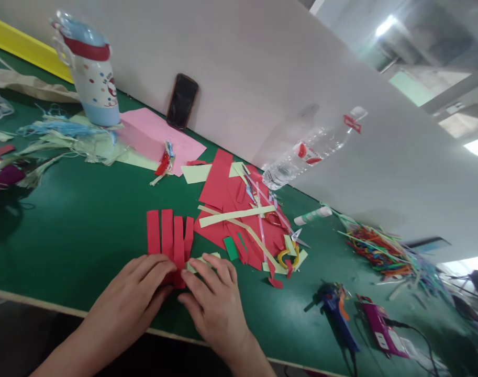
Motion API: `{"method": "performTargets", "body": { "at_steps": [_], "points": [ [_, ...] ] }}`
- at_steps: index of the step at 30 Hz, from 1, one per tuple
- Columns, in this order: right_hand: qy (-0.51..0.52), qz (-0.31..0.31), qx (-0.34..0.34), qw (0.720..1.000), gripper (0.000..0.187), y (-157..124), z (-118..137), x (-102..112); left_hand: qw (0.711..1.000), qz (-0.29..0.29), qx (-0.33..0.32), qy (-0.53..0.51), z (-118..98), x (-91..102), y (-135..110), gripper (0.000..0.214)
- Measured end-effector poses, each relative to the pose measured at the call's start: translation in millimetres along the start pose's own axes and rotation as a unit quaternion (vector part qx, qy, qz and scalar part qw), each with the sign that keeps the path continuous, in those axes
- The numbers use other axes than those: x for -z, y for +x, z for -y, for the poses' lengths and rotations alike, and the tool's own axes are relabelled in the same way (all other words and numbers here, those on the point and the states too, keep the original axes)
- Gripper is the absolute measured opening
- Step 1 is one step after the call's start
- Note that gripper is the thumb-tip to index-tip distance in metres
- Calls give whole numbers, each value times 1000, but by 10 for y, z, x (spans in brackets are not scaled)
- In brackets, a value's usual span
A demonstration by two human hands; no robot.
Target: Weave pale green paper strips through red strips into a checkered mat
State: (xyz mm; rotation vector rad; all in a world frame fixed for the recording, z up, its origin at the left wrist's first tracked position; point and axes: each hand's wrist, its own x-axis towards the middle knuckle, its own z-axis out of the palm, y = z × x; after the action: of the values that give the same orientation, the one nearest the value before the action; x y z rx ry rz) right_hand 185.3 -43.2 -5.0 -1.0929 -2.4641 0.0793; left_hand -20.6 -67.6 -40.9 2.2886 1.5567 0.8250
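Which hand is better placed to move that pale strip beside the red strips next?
Probably the right hand: its fingers are on the pale strip, while the left hand rests on the red strips.

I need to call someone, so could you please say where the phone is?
In the head view, the phone is left of centre, propped against the grey wall at the far edge of the pink paper.

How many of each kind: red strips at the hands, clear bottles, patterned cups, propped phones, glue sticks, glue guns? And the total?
Red strips at left hand and right hand: 4
Clear bottle: 1
Patterned cup: 1
Propped phone: 1
Glue stick: 1
Glue gun: 1
Total: 9
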Motion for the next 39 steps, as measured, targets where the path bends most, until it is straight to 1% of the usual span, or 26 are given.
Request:
{"method": "performTargets", "body": {
  "at_steps": [3, 7, 9, 14, 20, 22, 24, 27, 29, 31, 34, 36, 39],
  "points": [
    [-1, -1, 15, 1000, 17, 18, 16, -65, 1000, -2, 1, 20, -9, -1, 0, 27],
    [-19, -42, 20, 999, 7, 16, -9, -96, 1000, 7, 6, 16, -32, 21, 38, 19],
    [-31, -55, 16, 998, 6, 6, -26, -87, 1000, 8, 13, 2, -41, 31, 60, 18],
    [-39, -51, 8, 998, 8, -8, -37, -65, 999, 9, 28, -30, -42, 42, 89, 20],
    [-42, -60, 2, 997, 8, -21, -56, -48, 999, 41, 3, -30, -17, 88, 138, 26],
    [-47, -56, -6, 997, 9, -39, -86, -20, 999, 52, -5, -17, -36, 114, 182, 29],
    [-51, -53, -11, 997, 10, -59, -120, 9, 997, 75, -5, 4, -81, 134, 241, 29],
    [-48, -57, -14, 997, 9, -83, -153, 26, 991, 117, 27, 57, -177, 141, 335, 23],
    [-39, -64, -11, 997, 9, -93, -161, 16, 985, 134, 52, 94, -234, 131, 381, 21],
    [-32, -72, -11, 997, 10, -102, -163, -1, 981, 141, 64, 118, -270, 118, 405, 20],
    [-27, -78, -13, 996, 10, -115, -171, -18, 980, 141, 62, 130, -285, 103, 408, 19],
    [-21, -70, -15, 997, 11, -122, -181, -22, 979, 142, 57, 135, -282, 101, 400, 20],
    [-10, -50, -18, 999, 20, -124, -197, -31, 978, 146, 51, 142, -273, 100, 392, 20]
  ]
}}
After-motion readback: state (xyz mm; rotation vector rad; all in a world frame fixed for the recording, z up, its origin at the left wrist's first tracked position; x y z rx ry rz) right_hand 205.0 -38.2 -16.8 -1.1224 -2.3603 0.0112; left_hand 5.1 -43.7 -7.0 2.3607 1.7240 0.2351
